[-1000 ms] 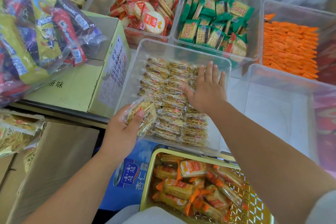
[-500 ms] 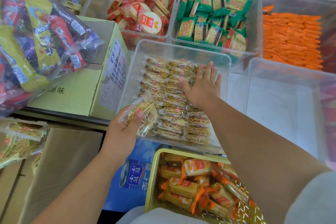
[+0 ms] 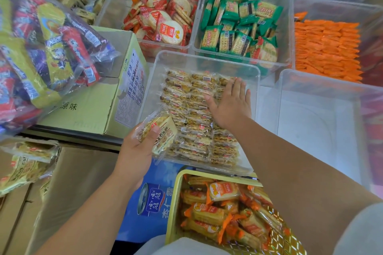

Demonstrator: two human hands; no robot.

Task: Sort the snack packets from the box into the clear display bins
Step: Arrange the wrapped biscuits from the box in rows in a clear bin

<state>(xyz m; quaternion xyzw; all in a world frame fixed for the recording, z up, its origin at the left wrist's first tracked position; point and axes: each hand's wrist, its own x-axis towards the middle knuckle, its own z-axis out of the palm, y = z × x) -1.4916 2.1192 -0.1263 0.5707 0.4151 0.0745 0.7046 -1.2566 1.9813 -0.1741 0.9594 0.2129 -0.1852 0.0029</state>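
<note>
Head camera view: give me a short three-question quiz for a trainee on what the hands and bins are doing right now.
1. True or false: the right hand lies flat on the rows of packets in the clear bin.
2. What does the left hand grip? A) a green packet B) a pale snack packet C) nothing
3. Fill in: the stacked packets in the far right bin are ___ in colour.
Key: 1 true; 2 B; 3 orange.
</note>
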